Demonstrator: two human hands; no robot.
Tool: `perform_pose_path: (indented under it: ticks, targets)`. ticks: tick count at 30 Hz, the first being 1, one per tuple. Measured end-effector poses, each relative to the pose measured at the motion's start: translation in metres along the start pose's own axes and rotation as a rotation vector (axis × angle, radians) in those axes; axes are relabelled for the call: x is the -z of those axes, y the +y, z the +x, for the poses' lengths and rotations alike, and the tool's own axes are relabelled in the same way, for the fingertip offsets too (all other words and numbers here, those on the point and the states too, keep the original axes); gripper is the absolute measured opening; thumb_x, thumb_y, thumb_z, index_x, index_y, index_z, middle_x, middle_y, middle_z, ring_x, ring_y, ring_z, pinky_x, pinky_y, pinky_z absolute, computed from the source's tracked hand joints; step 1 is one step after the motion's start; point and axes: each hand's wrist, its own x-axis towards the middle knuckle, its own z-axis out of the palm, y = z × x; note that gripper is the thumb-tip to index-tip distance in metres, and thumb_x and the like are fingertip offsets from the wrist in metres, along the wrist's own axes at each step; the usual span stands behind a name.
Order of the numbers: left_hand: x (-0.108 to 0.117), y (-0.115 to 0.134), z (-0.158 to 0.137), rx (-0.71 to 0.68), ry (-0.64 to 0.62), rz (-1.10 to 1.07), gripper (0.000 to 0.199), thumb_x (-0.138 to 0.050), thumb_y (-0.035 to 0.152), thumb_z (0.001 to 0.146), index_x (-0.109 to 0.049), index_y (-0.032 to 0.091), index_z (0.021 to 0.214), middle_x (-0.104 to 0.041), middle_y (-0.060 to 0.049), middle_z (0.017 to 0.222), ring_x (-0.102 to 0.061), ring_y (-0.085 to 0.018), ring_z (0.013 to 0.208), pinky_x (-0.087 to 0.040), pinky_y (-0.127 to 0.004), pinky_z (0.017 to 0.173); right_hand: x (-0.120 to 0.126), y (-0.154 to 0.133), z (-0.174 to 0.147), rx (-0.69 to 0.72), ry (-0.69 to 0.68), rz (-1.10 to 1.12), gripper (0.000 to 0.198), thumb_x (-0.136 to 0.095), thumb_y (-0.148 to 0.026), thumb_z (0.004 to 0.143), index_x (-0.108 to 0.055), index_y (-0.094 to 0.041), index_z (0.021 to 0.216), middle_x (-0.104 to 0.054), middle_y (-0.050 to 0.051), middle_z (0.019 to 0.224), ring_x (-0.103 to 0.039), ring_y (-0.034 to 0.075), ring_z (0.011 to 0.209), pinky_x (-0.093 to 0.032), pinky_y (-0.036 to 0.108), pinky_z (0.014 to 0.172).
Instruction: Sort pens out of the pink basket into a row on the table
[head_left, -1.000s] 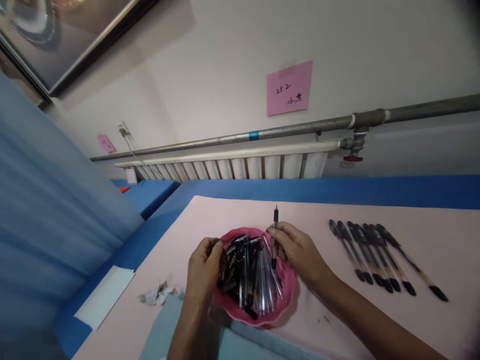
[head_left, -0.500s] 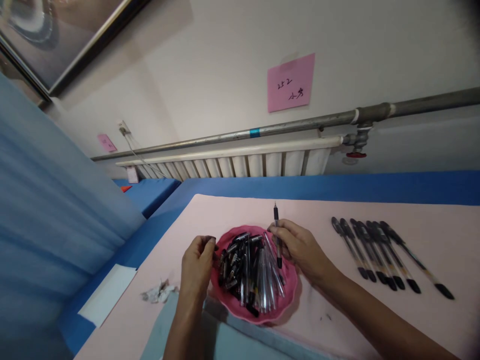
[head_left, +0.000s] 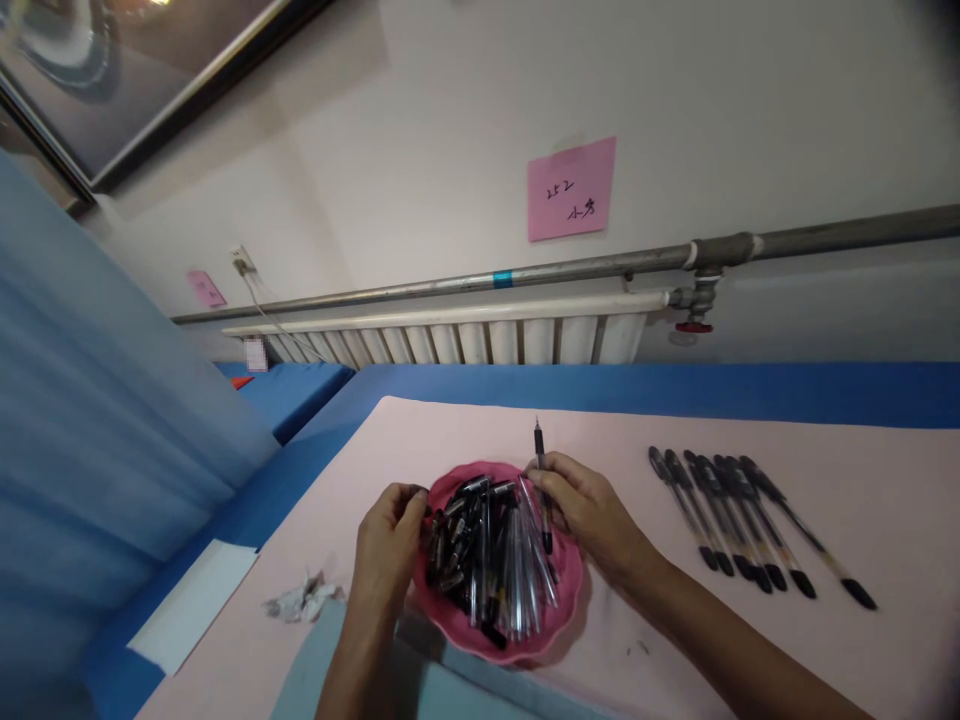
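Note:
A pink scalloped bowl (head_left: pixel 574 600) holds loose pen parts: clear barrels (head_left: pixel 517 570) on its right side and dark caps (head_left: pixel 450 540) on its left. Over the bowl's right rim, my right hand (head_left: pixel 581 500) pinches an uncapped pen (head_left: pixel 538 445), its bare tip pointing up and its black end down. At the left rim is my left hand (head_left: pixel 386 540), thumb and fingers pressed together around a small dark thing that is mostly hidden. Several capped pens (head_left: pixel 720 510) lie in a slanted row to the right.
Crumpled white scraps (head_left: pixel 304 600) lie left of the bowl on the pink sheet (head_left: pixel 360 450). A white paper (head_left: pixel 195 605) rests at the left edge, near a blue curtain (head_left: pixel 90 450). Behind the table run a radiator (head_left: pixel 472 340) and a metal pipe (head_left: pixel 585 268).
My view has shifted slightly, so the whole scene sits lower and a little further left. Both hands keep nearly the same place at the bowl, and the pen stays in my right hand.

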Motion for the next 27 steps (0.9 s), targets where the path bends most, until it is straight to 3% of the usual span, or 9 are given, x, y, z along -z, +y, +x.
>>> perform_pose_path:
  ticks: [8, 15, 19, 22, 27]
  targets:
    - [-0.001, 0.001, -0.001, -0.005, 0.014, -0.016, 0.022, -0.057, 0.039, 0.070, -0.061, 0.018, 0.072, -0.060, 0.000, 0.065, -0.052, -0.013, 0.056, -0.041, -0.025, 0.054, 0.000, 0.002, 0.002, 0.004, -0.002, -0.021, 0.017, -0.058, -0.035, 0.075, -0.056, -0.019, 0.067, -0.042, -0.008, 0.052, -0.033, 0.007, 0.043, -0.027, 0.022, 0.045]
    - [-0.001, 0.000, -0.002, -0.101, 0.045, 0.080, 0.016, -0.055, 0.034, 0.072, -0.063, 0.019, 0.072, -0.063, -0.002, 0.065, -0.055, -0.016, 0.060, -0.041, -0.026, 0.056, 0.000, 0.006, 0.002, 0.020, 0.012, -0.018, 0.016, -0.056, -0.033, 0.078, -0.057, -0.020, 0.069, -0.042, -0.008, 0.052, -0.030, 0.006, 0.043, -0.024, 0.021, 0.043]
    - [-0.003, 0.004, -0.002, -0.229, 0.037, 0.320, 0.012, -0.052, 0.022, 0.073, -0.063, 0.020, 0.074, -0.064, -0.004, 0.075, -0.056, -0.018, 0.072, -0.040, -0.029, 0.068, 0.000, 0.005, 0.002, 0.017, 0.011, -0.025, 0.016, -0.057, -0.032, 0.077, -0.056, -0.019, 0.068, -0.041, -0.008, 0.051, -0.029, 0.006, 0.042, -0.022, 0.021, 0.042]
    - [-0.011, 0.004, -0.004, -0.363, -0.058, 0.574, 0.017, -0.049, 0.014, 0.072, -0.065, 0.020, 0.075, -0.063, -0.006, 0.079, -0.055, -0.021, 0.079, -0.038, -0.032, 0.072, 0.000, 0.006, 0.002, 0.016, 0.014, -0.033, 0.016, -0.056, -0.033, 0.078, -0.056, -0.020, 0.069, -0.041, -0.008, 0.051, -0.030, 0.006, 0.042, -0.023, 0.021, 0.042]
    - [-0.029, 0.004, -0.011, -0.429, -0.167, 0.922, 0.016, -0.051, 0.020, 0.074, -0.066, 0.020, 0.079, -0.064, -0.008, 0.088, -0.054, -0.025, 0.089, -0.034, -0.038, 0.079, -0.001, 0.002, 0.000, 0.020, 0.020, -0.045, 0.017, -0.056, -0.034, 0.076, -0.055, -0.019, 0.068, -0.041, -0.008, 0.049, -0.031, 0.006, 0.041, -0.024, 0.021, 0.041]
